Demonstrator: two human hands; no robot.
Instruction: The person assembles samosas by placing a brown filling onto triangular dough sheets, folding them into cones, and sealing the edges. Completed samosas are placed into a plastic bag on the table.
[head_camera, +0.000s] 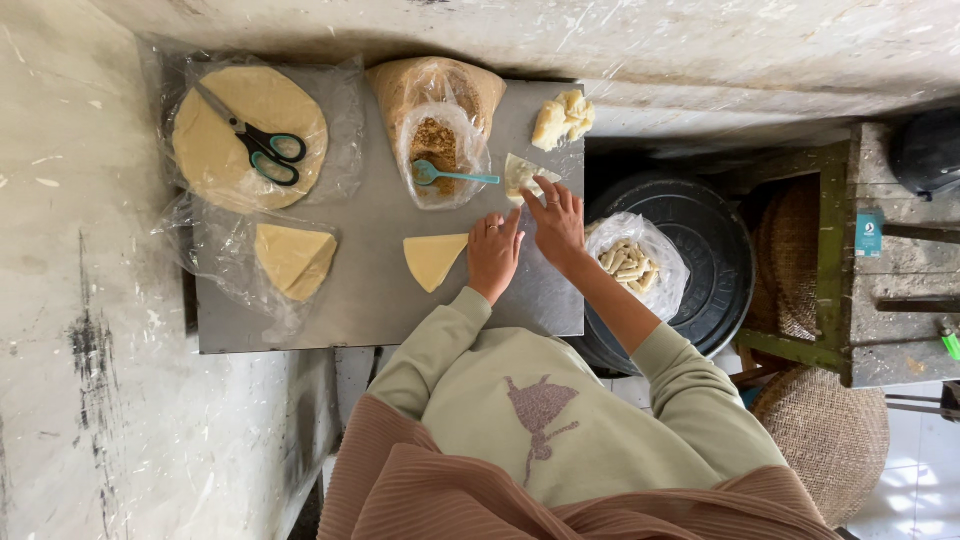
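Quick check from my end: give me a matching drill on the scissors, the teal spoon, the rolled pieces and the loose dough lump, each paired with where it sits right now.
Things:
1. scissors
2. teal spoon
3. rolled pieces
4. dough lump

Places:
A. in a plastic bag on the dark round lid
B. on the round wrapper stack
C. bare tray surface, far right corner
D. in the open bag of brown filling

Pairs: 1-B, 2-D, 3-A, 4-C
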